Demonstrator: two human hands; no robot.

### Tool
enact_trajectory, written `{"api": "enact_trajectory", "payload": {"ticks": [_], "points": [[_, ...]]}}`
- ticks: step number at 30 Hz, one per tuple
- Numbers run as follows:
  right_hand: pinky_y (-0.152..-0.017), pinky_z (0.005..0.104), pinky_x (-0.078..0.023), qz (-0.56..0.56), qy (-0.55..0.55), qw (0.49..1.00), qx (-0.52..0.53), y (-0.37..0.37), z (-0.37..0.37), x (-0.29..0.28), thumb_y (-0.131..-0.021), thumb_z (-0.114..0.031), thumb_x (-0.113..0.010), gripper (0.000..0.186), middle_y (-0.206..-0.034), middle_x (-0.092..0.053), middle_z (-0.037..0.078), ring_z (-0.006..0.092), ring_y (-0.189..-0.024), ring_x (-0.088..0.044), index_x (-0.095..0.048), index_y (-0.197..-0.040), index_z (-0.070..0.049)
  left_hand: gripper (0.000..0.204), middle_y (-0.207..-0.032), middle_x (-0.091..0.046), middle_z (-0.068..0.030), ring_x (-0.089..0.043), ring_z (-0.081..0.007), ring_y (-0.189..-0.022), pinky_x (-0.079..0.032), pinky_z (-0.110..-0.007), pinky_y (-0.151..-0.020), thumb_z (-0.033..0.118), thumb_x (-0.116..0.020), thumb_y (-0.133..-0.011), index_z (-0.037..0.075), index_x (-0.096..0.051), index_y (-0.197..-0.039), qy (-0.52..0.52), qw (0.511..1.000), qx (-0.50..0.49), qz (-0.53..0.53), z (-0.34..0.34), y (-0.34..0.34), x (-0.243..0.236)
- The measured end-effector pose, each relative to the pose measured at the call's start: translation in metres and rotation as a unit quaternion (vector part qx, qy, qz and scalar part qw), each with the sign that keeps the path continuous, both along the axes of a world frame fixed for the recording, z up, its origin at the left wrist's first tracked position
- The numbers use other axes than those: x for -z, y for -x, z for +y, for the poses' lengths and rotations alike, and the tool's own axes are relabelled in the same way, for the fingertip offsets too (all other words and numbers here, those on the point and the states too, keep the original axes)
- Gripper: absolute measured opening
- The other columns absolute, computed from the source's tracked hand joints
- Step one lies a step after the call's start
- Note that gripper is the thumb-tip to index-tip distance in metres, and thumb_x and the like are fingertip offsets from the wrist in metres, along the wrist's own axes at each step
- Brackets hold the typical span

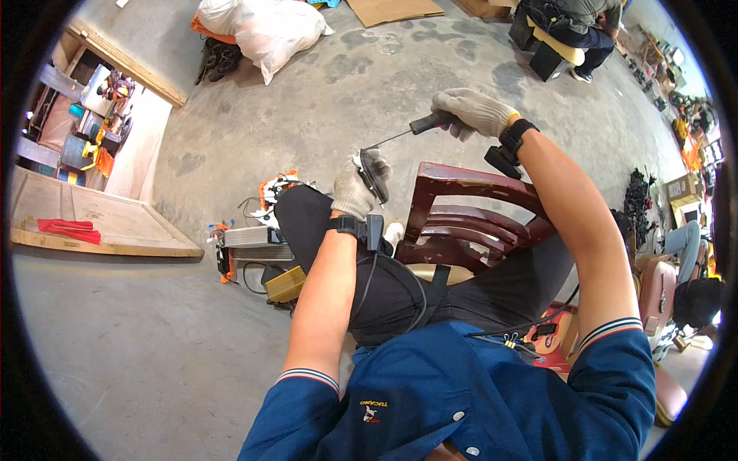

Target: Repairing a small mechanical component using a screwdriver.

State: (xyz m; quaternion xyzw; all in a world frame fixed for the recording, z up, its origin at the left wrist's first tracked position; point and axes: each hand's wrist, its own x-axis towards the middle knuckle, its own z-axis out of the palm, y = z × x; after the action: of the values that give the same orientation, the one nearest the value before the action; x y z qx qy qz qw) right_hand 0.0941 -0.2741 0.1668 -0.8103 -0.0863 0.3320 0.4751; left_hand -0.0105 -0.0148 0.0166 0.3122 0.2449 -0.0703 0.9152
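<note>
Concrete floor (261,115) strewn with goods around a dark red wooden chair (478,211)
The chair's slatted back rises just bodyward of the right fingers (463,129) and to the right of the left fingers (380,164); well ahead of the left fingers lie a bulging white sack (269,32) and a flat cardboard sheet (393,9), while a seated person (576,38) is ahead and right of the right fingers; left of the left fingers, a red cloth (69,229) rests on a wooden panel (127,217), with a grey ribbed box (257,238) and a yellow box (284,284) nearer; far right of the right fingers stands a cardboard carton (681,189).
</note>
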Motion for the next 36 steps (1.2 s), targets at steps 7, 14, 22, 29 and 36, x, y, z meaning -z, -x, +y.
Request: {"api": "enact_trajectory", "payload": {"ticks": [7,14,22,29,36], "points": [[-0.066,0.0251,-0.054,-0.058,-0.107,0.992,0.013,-0.003,0.001,0.013,-0.094,-0.028,-0.065,0.033,-0.092,-0.063,0.006,0.0113,-0.072,-0.061,-0.062,-0.111,0.000,0.049,-0.084,-0.069,-0.0162,-0.068,-0.0308,-0.077,-0.060,-0.045,-0.077,0.037,-0.038,-0.106,-0.003,-0.068,-0.103,0.000,1.000,0.001,-0.001,0.001,-0.001,0.002],[-0.064,0.0254,-0.055,0.014,-0.007,1.000,0.012,-0.001,0.001,0.000,-0.095,-0.027,-0.065,0.032,-0.094,-0.063,0.008,0.0110,-0.068,-0.061,-0.062,-0.111,0.000,0.049,-0.086,-0.069,-0.0173,-0.068,-0.0312,-0.079,-0.059,-0.046,-0.078,0.037,-0.039,-0.105,-0.003,-0.067,-0.105,0.005,1.000,0.004,-0.004,0.002,-0.001,0.006],[-0.065,0.0266,-0.055,-0.062,-0.110,0.992,0.023,0.000,0.004,0.012,-0.096,-0.029,-0.060,0.033,-0.087,-0.063,0.008,0.0127,-0.066,-0.061,-0.058,-0.107,0.002,0.045,-0.085,-0.070,-0.0173,-0.069,-0.0315,-0.078,-0.060,-0.046,-0.078,0.033,-0.040,-0.104,-0.003,-0.067,-0.105,-0.005,1.000,-0.005,0.002,0.001,-0.001,0.003],[-0.064,0.0259,-0.055,-0.030,-0.048,0.998,0.023,0.003,0.003,0.001,-0.097,-0.035,-0.059,0.037,-0.083,-0.062,0.005,0.0116,-0.064,-0.061,-0.058,-0.107,0.000,0.044,-0.084,-0.070,-0.0170,-0.068,-0.0311,-0.077,-0.060,-0.045,-0.076,0.033,-0.042,-0.103,-0.003,-0.068,-0.103,-0.004,1.000,0.004,-0.002,0.001,-0.001,0.002],[-0.057,0.0256,-0.050,-0.020,-0.014,1.000,-0.010,0.000,0.002,-0.001,-0.097,-0.032,-0.061,0.036,-0.091,-0.062,0.005,0.0090,-0.065,-0.058,-0.063,-0.114,0.000,0.047,-0.084,-0.070,-0.0159,-0.068,-0.0308,-0.076,-0.060,-0.045,-0.075,0.037,-0.042,-0.105,-0.002,-0.068,-0.102,0.006,1.000,0.004,0.001,0.001,0.000,0.003]]}}
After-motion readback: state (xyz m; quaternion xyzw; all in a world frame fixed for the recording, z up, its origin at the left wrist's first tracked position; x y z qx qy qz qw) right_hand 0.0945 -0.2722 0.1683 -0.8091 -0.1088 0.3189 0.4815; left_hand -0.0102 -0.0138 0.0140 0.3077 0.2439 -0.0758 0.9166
